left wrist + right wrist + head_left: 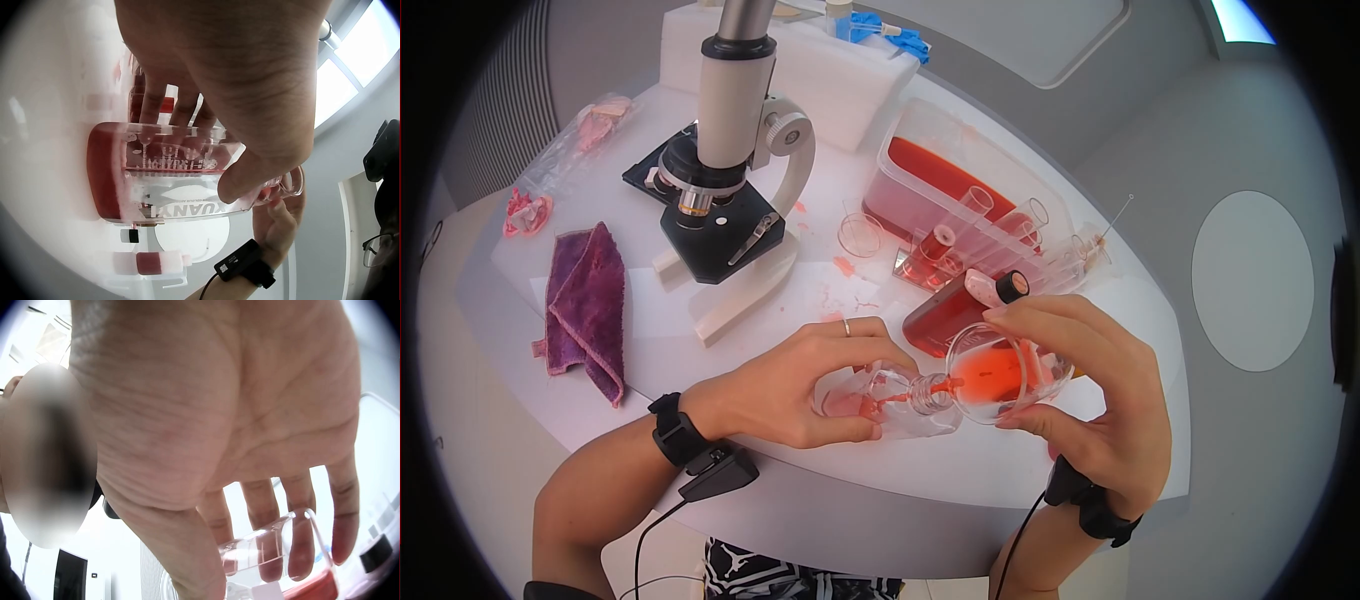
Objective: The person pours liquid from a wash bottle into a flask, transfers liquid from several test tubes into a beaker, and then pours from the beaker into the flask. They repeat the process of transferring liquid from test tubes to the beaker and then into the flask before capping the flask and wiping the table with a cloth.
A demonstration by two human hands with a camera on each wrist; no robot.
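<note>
Overhead, a white round table [1040, 480] bears red stains [843, 265] near a microscope [725, 170].

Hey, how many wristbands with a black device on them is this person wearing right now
2. One wristband sits on the left wrist, with a cable running from it. The other sits on the right wrist, below the right hand that holds the beaker.

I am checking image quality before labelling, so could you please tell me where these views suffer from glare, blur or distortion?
Head view: fisheye bending with dark corners, yet the microscope is sharp. Left wrist view: the left hand fills the frame, and the window glares white. Right wrist view: the right hand is close and soft, with a blurred patch at left.
</note>
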